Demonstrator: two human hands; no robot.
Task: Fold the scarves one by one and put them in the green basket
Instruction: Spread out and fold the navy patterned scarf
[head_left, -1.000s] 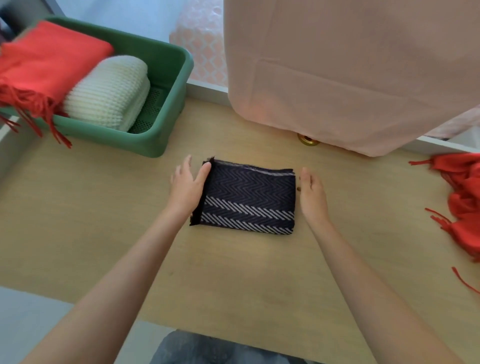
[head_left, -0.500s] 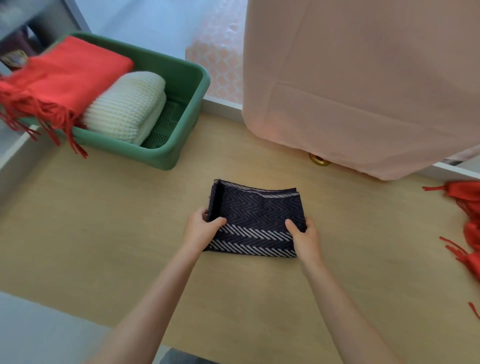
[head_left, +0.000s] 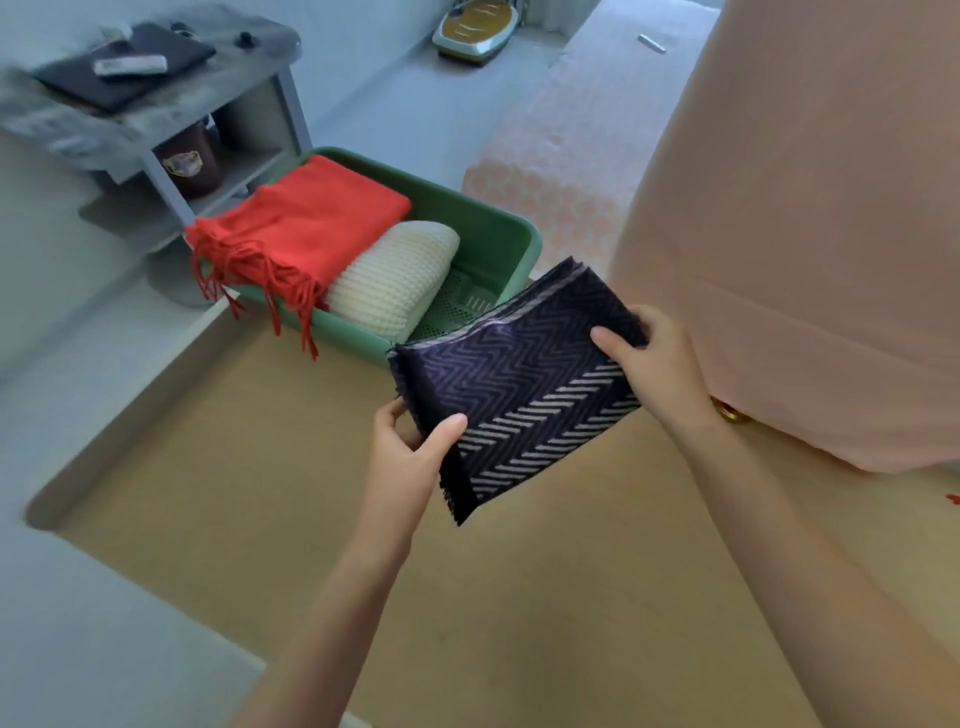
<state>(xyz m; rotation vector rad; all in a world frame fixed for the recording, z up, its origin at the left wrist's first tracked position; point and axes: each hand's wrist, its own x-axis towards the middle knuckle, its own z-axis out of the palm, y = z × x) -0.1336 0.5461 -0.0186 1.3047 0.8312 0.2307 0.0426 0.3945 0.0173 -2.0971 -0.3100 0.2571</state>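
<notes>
Above table (head_left: 260, 519), near green basket (head_left: 519, 244): folded navy scarf (head_left: 519, 384), left hand (head_left: 410, 467) and right hand (head_left: 660, 364) fingers (head_left: 610, 340) pinching opposite ends

A pale wooden desk (head_left: 234, 493) stands on a light grey floor (head_left: 395, 104). Off its far left corner is a grey side table (head_left: 223, 88) with a lower shelf. A pink patterned bed (head_left: 566, 156) lies beyond; plain salmon-pink cloth (head_left: 810, 234) hangs at right.

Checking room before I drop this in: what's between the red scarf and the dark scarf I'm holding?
In the head view, the folded white scarf, then a bare strip of floor in the green basket.
</notes>
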